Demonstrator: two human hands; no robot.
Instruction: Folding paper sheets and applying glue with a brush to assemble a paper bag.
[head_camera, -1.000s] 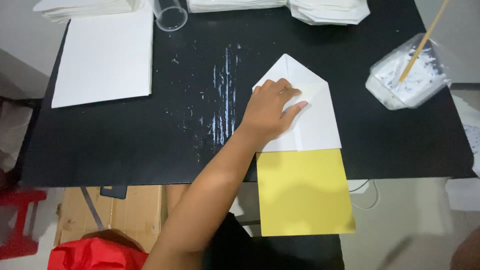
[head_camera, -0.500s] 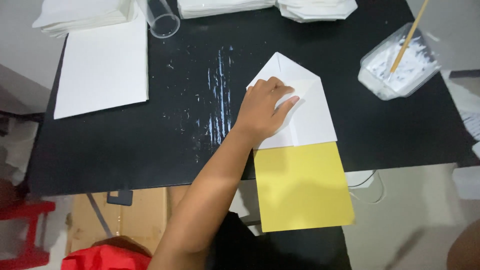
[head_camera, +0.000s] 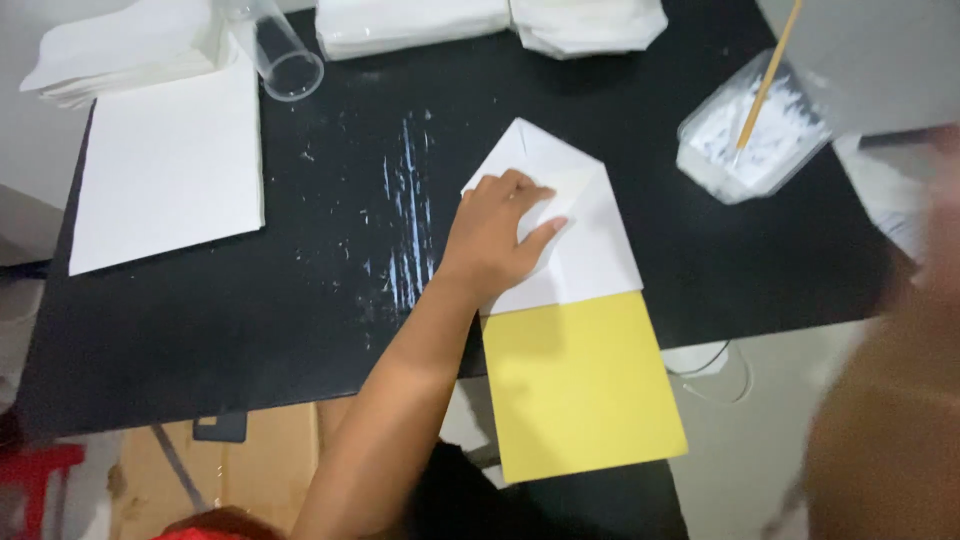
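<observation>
left hand (head_camera: 497, 232) presses flat on folded white paper (head_camera: 590, 250) (yellow below).

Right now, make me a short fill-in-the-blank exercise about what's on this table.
1. The left hand presses flat on the folded ____ paper.
2. The sheet overhanging the black table edge is ____.
3. A wooden stick stands in the clear ____ of white paste.

Missing words: white; yellow; container

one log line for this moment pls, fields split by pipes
left hand: flat on folded white paper, pressing | right hand: blurred at frame edge, grip unclear | yellow sheet: overhangs black table | tub with stick: untouched
</observation>
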